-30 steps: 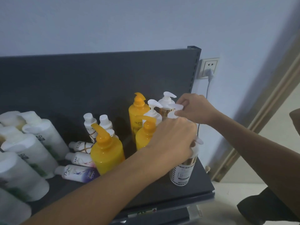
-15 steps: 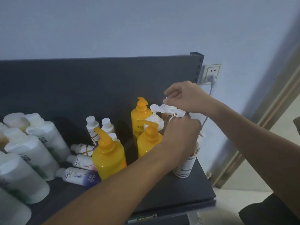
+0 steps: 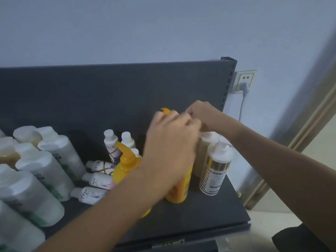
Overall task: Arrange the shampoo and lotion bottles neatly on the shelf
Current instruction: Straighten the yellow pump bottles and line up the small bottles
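On the dark shelf (image 3: 209,215) several pump bottles stand at the right end. My left hand (image 3: 171,142), blurred, curls down over the top of a yellow pump bottle (image 3: 179,190). Behind it my right hand (image 3: 201,113) reaches over the pump heads of the back row, its fingertips hidden by my left hand. The orange spout (image 3: 165,110) of a rear yellow bottle pokes up between my hands. A white and gold pump bottle (image 3: 216,170) stands free at the right. Another yellow pump bottle (image 3: 125,166) stands to the left of my wrist.
Small Dove bottles (image 3: 91,194) and Lux bottles (image 3: 101,165) lie flat mid-shelf, and two Lux bottles (image 3: 111,142) stand behind them. Large white bottles (image 3: 45,166) lean in rows at the left. A wall socket (image 3: 244,80) with a plugged cable is beyond the shelf's right post.
My left hand has moved left, off the white and gold bottle and onto the yellow bottle. My right hand stays over the back pump heads. The white and gold bottle now stands uncovered.
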